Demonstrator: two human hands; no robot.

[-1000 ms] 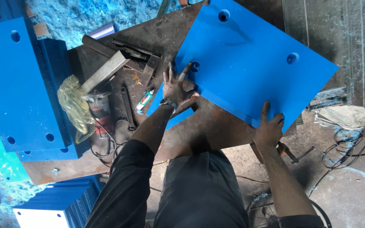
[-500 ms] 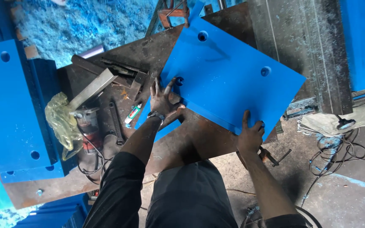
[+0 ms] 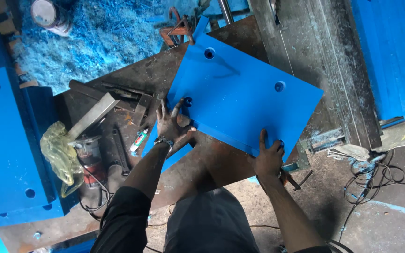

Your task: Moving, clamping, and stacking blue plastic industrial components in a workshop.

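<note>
A large blue square plate with holes near its corners lies tilted on a rusty metal workbench. My left hand rests flat, fingers spread, on the plate's near-left corner by a hole. My right hand grips the plate's near-right edge, fingers curled over the top by another hole. A second blue piece shows under my left wrist.
Metal bars and hand tools lie on the bench's left part, with an angle grinder and a yellow plastic bag. Stacked blue plates stand at left. Blue shavings cover the floor beyond. Cables trail at right.
The view has shifted, so the plate sits lower and more central in the frame. Both hands stay on the same corners of the plate.
</note>
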